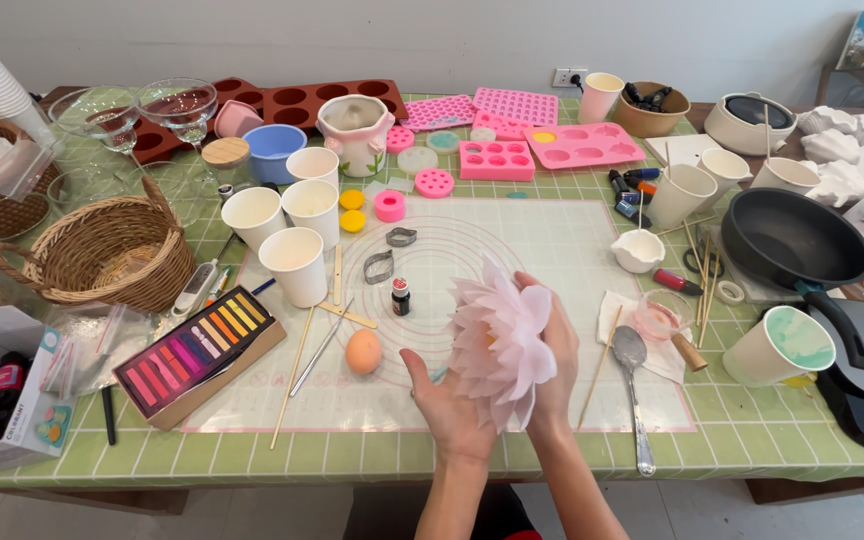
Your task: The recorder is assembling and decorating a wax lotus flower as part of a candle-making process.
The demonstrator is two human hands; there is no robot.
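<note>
A plain white wall (352, 40) rises behind the table (352, 450), covered in green checked cloth.

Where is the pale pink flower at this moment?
In the head view, the pale pink flower sits low and centre, cupped between the left hand and right hand above the white mat, right of the egg-shaped thing.

— What is that pale thing above the mat?

— It is a pink flower (500, 340) with many thin, layered petals, fully open. It is tilted on its side, lifted over the white mat, near the front edge.
</note>
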